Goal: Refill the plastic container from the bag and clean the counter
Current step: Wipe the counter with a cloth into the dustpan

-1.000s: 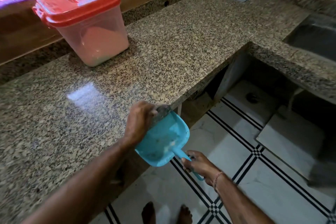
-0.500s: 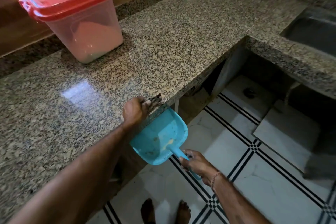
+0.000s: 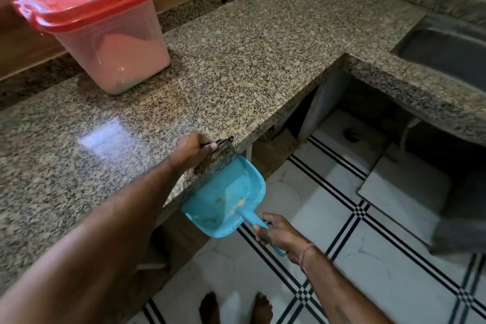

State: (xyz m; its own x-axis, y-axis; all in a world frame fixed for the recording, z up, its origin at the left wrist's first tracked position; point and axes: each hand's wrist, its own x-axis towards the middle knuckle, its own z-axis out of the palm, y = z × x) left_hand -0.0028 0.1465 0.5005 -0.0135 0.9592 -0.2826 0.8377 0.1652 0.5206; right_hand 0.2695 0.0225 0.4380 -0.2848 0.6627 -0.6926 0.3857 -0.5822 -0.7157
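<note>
A: Where are the hands?

B: The left hand [image 3: 196, 148] sits at the counter [image 3: 236, 66] edge, curled around a small dark tool, likely a brush [image 3: 223, 142]; only a blurred tip shows. The right hand [image 3: 276, 231] is closed on the handle of a blue dustpan [image 3: 226, 200], held just under the edge, its mouth against the stone

A: And the container?

B: The container [image 3: 105, 31], clear with a red lid shut, stands at the back left of the counter, well apart from the hands. It looks partly filled with pale powder. No bag is in view

A: What could go wrong?

B: I judge the sweep is nearly done; some pale crumbs already lie in the pan. If the pan's lip drops away from the edge, anything swept over would fall through the gap to the tiled floor [image 3: 342, 258], beside the bare feet. The pan tilts down toward the handle, so a quick lift or a further tip could spill what it holds. A hard flick of the brush could also throw crumbs past the pan
</note>
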